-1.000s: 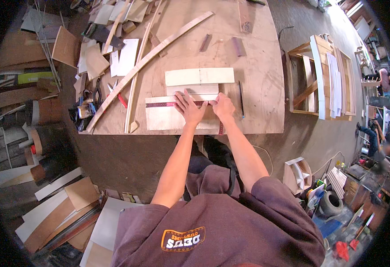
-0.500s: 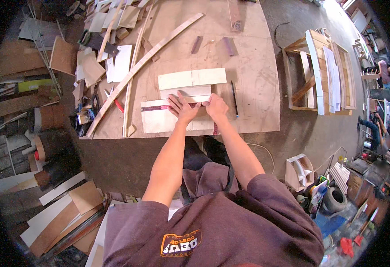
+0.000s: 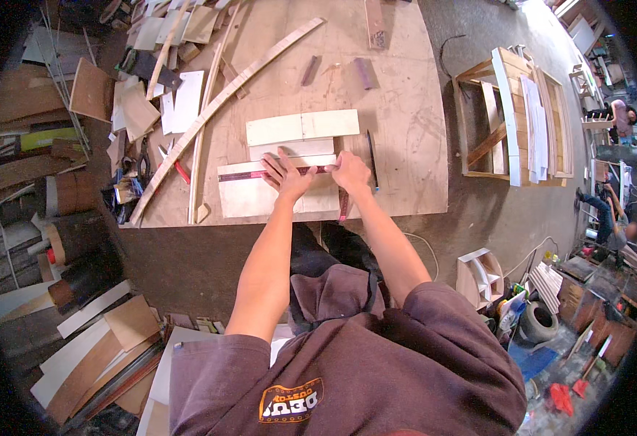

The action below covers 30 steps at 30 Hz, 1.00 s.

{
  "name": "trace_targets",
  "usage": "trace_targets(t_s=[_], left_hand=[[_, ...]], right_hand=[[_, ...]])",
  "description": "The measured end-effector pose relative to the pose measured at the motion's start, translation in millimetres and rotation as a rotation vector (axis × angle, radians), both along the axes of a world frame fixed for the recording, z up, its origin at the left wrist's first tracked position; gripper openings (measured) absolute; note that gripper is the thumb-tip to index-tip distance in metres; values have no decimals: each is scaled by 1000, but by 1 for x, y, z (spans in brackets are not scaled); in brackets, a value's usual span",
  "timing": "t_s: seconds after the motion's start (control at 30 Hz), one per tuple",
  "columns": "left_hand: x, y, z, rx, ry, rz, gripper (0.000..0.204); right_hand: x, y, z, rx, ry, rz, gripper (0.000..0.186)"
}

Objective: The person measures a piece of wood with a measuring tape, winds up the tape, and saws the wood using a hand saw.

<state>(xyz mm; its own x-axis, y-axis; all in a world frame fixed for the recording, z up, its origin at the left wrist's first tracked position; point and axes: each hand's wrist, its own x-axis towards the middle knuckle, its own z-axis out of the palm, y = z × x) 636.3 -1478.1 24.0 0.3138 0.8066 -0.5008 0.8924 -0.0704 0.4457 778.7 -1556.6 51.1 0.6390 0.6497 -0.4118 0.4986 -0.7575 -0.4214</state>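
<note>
My left hand (image 3: pixel 287 179) lies spread over a long red marked measuring strip (image 3: pixel 238 176) and the pale wooden board (image 3: pixel 257 203) under it. At the board's right end, my right hand (image 3: pixel 349 171) has its fingers closed on the strip; more red strip (image 3: pixel 342 211) shows below that hand. Just beyond the hands are a narrower pale piece (image 3: pixel 255 151), partly covered, and a pale plank (image 3: pixel 302 122) with a pencil line across it. A dark thin pencil-like stick (image 3: pixel 373 163) lies to the right.
The plywood tabletop (image 3: pixel 406 109) holds long battens (image 3: pixel 227 97), offcuts (image 3: pixel 140 112) and red-handled pliers (image 3: pixel 182 171) at left. Right stands a wooden frame (image 3: pixel 507 116); below it, a curved wooden box (image 3: pixel 478 280) and cable. Two other people (image 3: pixel 622 120) (image 3: pixel 609 218) are at far right.
The view has shifted, so the table sits further left in the picture. My right hand is slightly further right of the board's end, with more red strip showing below it.
</note>
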Motion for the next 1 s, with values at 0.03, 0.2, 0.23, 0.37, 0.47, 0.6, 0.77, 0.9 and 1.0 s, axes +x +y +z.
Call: trace_targets(t_s=[0.03,0.2,0.23,0.37,0.47,0.6,0.77,0.9,1.0], left_hand=[[-1,0,-1,0,0,3,125],[0,0,-2,18,-10,0,124],[0,-1,-2,17,-10,2,124],[1,-1,-2,16,1,3,123],[2,0,-2,17,4,4,123],[2,0,-1,2,10,4,123],[0,0,-3,15,4,4,123],[2,-2,-2,24,17,5,123],[1,-2,-2,22,3,7,123]], right_hand=[[3,0,1,-17,8,19,36],[18,-5,-7,-77,53,54,35],[21,-7,-9,-57,87,69,33],[28,-7,-13,-72,125,107,25],[31,-5,-13,-86,124,125,22],[34,-5,-11,-20,128,117,18],[38,-7,-17,36,133,161,15],[47,-9,-36,-23,293,99,13],[49,-9,-45,2,303,124,16]])
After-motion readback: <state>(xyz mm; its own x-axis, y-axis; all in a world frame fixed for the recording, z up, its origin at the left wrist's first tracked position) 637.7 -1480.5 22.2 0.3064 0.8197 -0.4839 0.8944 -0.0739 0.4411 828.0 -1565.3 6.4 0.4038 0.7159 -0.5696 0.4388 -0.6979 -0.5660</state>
